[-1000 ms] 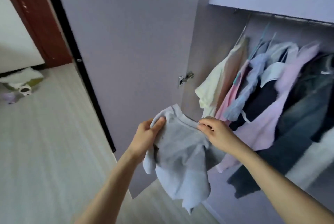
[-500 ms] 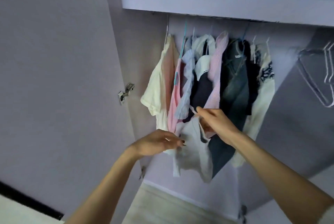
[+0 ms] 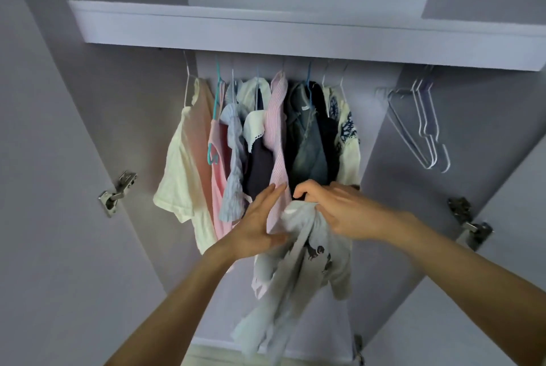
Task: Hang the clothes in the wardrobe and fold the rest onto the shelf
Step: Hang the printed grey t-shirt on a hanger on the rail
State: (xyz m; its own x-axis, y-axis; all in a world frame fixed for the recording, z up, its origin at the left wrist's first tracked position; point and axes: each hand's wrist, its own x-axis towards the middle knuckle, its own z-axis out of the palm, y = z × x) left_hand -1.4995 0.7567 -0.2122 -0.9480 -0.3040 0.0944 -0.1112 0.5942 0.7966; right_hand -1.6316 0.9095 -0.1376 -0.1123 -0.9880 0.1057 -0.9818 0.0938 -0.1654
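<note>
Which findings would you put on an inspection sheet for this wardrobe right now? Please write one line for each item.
Surface: the shelf above the rail; its top is out of view.
Job's things: grey garment held in front of the hanging clothes, not on a hanger.
Clutter: nothing seen.
Grippers: right hand grips the grey garment at its top; left hand, fingers straight, touches the clothes beside it.
Cables: nothing seen.
Surroundings: empty hangers on the rail at the right; both wardrobe doors open, metal hinges showing.
</note>
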